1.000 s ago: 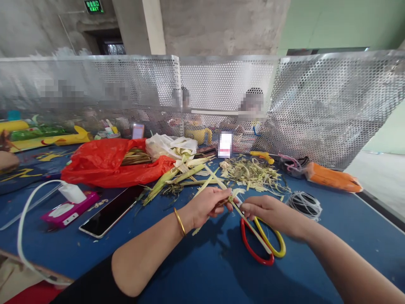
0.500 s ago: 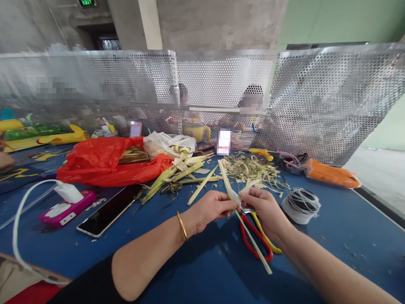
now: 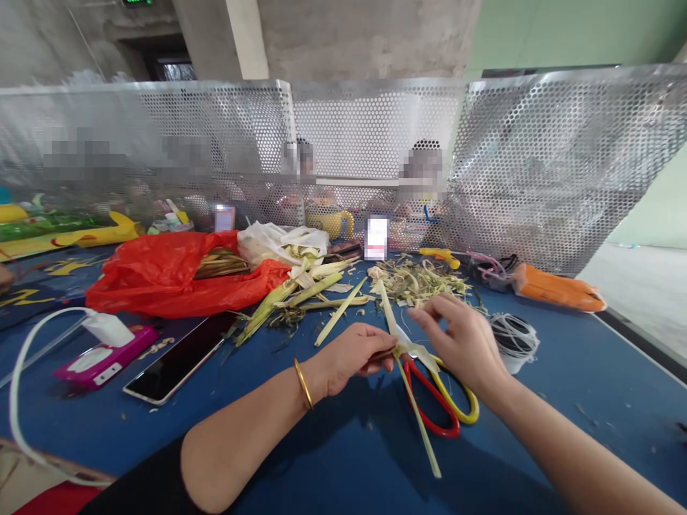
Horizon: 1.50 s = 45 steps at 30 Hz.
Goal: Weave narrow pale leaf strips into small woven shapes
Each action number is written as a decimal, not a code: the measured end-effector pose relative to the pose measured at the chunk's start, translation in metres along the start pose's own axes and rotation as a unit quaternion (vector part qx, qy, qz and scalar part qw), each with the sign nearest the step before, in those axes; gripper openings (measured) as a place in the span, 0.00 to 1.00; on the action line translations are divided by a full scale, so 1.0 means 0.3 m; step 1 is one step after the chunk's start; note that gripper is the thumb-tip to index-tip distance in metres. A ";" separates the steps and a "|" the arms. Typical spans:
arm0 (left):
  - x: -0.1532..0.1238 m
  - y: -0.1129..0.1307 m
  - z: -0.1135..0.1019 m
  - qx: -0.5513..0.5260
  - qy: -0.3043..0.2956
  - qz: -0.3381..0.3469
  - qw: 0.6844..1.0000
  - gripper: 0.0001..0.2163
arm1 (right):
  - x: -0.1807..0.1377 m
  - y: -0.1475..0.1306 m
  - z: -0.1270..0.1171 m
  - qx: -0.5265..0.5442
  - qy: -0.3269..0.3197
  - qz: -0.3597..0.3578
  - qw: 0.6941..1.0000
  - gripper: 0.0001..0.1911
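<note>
My left hand (image 3: 351, 354), with a gold bangle on the wrist, pinches a long pale green leaf strip (image 3: 411, 397) at a folded spot. The strip runs from near the scrap pile down toward me across the blue table (image 3: 343, 465). My right hand (image 3: 464, 340) hovers just right of the fold with its fingers spread, the fingertips touching or nearly touching the strip's upper part. Scissors with one red and one yellow handle (image 3: 448, 408) lie on the table under my hands.
Behind my hands lie green leaf stalks (image 3: 293, 297), a pile of leaf scraps (image 3: 421, 282), a red plastic bag (image 3: 155, 275) and a white bag. A phone (image 3: 172, 361), a pink box (image 3: 99, 357) with a white cable, a thread spool (image 3: 512, 336) and an orange packet (image 3: 552, 290) lie around. Perforated metal screens (image 3: 537, 164) fence the table.
My right hand has let go of its pinch on the strip, opened, and lifted up and back. The strip's free end has swung toward me. The left hand keeps its hold.
</note>
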State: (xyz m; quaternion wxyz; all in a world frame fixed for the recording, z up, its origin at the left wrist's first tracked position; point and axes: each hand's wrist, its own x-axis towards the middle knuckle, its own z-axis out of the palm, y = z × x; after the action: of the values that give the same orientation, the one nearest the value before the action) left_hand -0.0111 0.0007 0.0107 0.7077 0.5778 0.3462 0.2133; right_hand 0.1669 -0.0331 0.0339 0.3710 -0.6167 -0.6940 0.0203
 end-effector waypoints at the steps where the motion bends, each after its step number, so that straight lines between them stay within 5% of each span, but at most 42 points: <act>1: -0.001 0.000 0.004 0.006 0.000 0.000 1.000 0.17 | -0.003 -0.004 0.005 0.039 -0.037 -0.013 0.998 0.16; 6: -0.012 -0.007 0.028 0.041 0.004 0.014 0.999 0.14 | -0.027 -0.014 0.064 0.282 -0.187 0.104 0.935 0.16; 13: -0.019 -0.012 0.035 0.055 -0.014 0.001 0.998 0.14 | -0.053 -0.019 0.095 0.271 -0.108 0.127 0.948 0.14; 16: -0.020 -0.009 0.035 0.044 0.000 -0.001 0.999 0.14 | -0.041 -0.011 0.079 0.177 -0.071 0.057 0.980 0.13; 19: -0.018 0.000 0.027 -0.026 0.017 0.001 1.000 0.14 | -0.029 -0.013 0.028 0.038 0.028 -0.103 0.994 0.10; 21: -0.016 0.010 0.016 -0.087 0.022 0.013 0.996 0.12 | -0.031 -0.026 -0.005 -0.046 0.047 -0.251 0.966 0.10; 25: -0.016 0.031 -0.007 -0.149 0.062 0.038 0.986 0.06 | -0.054 -0.049 -0.007 -0.151 -0.075 -0.456 0.874 0.14; 33: 0.005 0.015 -0.013 -0.152 0.072 0.049 0.985 0.10 | -0.077 -0.029 0.075 -0.260 -0.087 -0.465 0.842 0.10; 45: -0.001 0.015 0.019 -0.174 0.073 0.053 0.981 0.14 | -0.077 -0.040 0.062 -0.125 -0.085 -0.467 0.871 0.18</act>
State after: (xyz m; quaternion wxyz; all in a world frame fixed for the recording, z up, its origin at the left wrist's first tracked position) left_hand -0.0067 -0.0022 0.0156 0.7579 0.4462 0.3237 0.3489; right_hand 0.1458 -0.0481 0.0149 0.1968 -0.2575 -0.9267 -0.1900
